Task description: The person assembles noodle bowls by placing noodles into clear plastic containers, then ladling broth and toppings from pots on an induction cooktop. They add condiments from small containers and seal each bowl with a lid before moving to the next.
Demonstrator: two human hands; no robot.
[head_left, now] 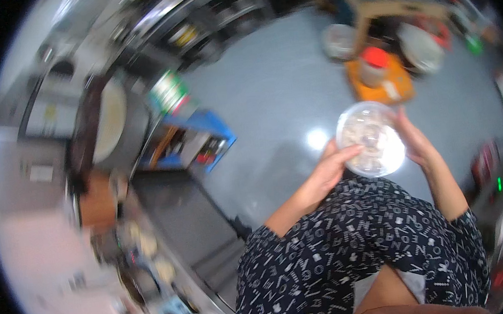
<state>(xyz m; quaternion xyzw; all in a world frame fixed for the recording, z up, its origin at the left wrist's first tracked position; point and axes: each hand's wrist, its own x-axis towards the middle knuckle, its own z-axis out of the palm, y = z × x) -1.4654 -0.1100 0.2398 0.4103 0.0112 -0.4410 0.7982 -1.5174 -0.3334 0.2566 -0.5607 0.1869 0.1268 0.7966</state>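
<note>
Between my two hands is a round clear plastic container (367,129), held in front of my body above the floor. It has pale, lumpy contents that I cannot make out, and light glares off its top. My left hand (329,171) grips its left side, with the thumb lying over the rim. On the opposite side my right hand (416,139) closes round the edge, and part of its fingers is hidden. Both forearms come out of dark patterned sleeves.
A jar with a red lid (373,62) stands on an orange crate (399,83) ahead, near a table and large bowls. To the left are a blue box of goods (215,121), a green-and-white container (169,92), a big pan (110,118) and a cluttered counter. The surroundings are blurred.
</note>
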